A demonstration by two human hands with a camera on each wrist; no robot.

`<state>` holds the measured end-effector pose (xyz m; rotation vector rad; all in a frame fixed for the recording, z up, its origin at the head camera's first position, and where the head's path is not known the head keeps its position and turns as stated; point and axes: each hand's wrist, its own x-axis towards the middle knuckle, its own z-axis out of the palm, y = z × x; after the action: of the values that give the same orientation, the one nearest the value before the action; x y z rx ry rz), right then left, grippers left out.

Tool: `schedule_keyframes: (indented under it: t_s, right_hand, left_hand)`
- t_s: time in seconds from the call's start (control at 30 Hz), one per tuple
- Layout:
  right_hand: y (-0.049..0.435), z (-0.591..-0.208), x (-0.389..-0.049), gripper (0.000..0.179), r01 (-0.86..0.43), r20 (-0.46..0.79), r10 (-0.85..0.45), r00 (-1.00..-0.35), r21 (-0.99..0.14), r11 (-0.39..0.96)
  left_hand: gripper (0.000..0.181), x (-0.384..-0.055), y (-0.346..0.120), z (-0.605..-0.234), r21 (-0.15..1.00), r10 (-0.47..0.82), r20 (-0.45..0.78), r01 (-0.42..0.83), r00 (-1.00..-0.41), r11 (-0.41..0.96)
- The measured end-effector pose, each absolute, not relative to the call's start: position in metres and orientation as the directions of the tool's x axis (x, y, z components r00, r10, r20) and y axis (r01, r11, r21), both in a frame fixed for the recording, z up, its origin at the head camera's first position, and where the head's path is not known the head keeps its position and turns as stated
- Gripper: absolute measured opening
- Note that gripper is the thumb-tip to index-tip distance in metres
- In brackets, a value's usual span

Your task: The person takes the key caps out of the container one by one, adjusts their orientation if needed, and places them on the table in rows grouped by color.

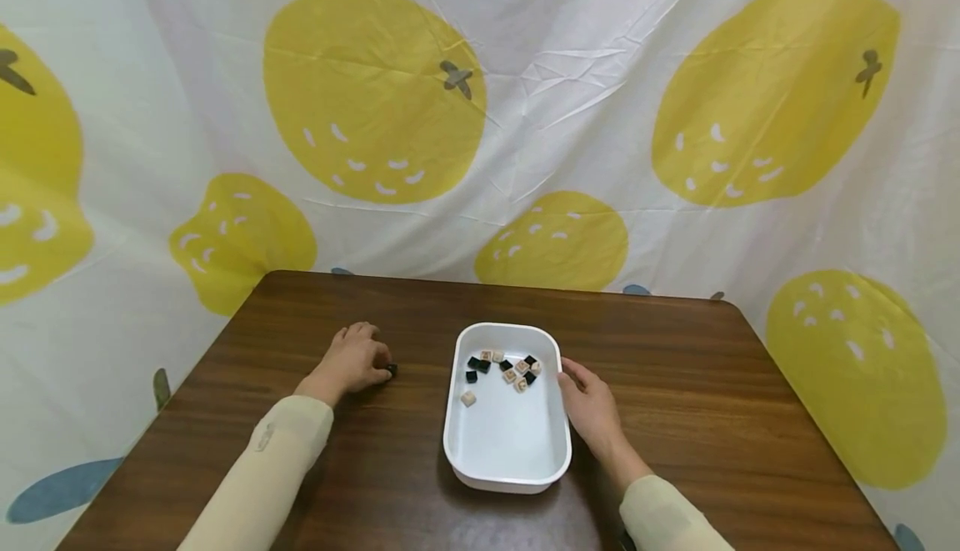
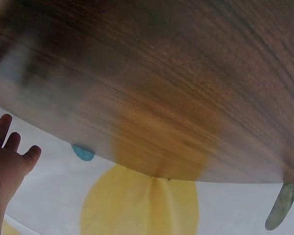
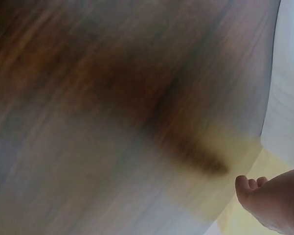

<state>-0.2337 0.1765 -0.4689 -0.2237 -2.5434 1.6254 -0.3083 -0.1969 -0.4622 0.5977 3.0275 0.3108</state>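
On the left part of the table, the left hand (image 1: 358, 361) pinches a small black block (image 1: 392, 368) between thumb and fingers. The right hand (image 1: 591, 405) holds the right rim of a white rectangular tray (image 1: 510, 481), its thumb at the edge. Inside the tray, mostly toward its far end, lie several black blocks (image 1: 471, 377) and several beige blocks (image 1: 468, 398), some with dark markings on top. In the left wrist view, part of the left hand (image 2: 10, 161) shows at the left edge. The right hand (image 3: 271, 200) appears low at the right in the right wrist view.
The dark brown wooden table (image 1: 712, 401) has rounded far corners. Behind it hangs a white cloth (image 1: 555, 142) printed with large yellow lemons, close to the table's far edge. Both forearms wear pale sleeves (image 1: 262, 468).
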Motion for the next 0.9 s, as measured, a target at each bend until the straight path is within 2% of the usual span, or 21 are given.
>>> schedule_keyframes:
  t_s: [0.13, 0.27, 0.53, 0.67, 0.9]
  right_hand:
    - [0.176, -0.47, -0.233, 0.042, 0.056, 0.022, 0.186, -0.982, -0.915, 0.4]
    - [0.175, -0.473, -0.233, 0.04, 0.042, 0.036, 0.188, -0.982, -0.917, 0.396]
    - [0.173, -0.473, -0.232, 0.04, 0.018, 0.061, 0.189, -0.98, -0.921, 0.389]
    - [0.173, -0.473, -0.231, 0.04, 0.001, 0.075, 0.185, -0.98, -0.925, 0.38]
    - [0.174, -0.475, -0.23, 0.04, -0.002, 0.085, 0.188, -0.978, -0.915, 0.404]
  left_hand:
    - [0.023, -0.307, -0.197, -0.463, 0.272, 0.353, 0.025, 0.347, -0.935, 0.898]
    - [0.035, -0.309, -0.185, -0.459, 0.393, 0.316, 0.1, 0.329, -0.944, 0.859]
    - [0.04, -0.312, -0.119, -0.446, 0.65, 0.268, 0.174, 0.315, -0.948, 0.692]
    - [0.036, -0.31, -0.089, -0.447, 0.683, 0.282, 0.168, 0.317, -0.945, 0.658]
    - [0.034, -0.307, -0.064, -0.454, 0.703, 0.239, 0.067, 0.216, -0.969, 0.677]
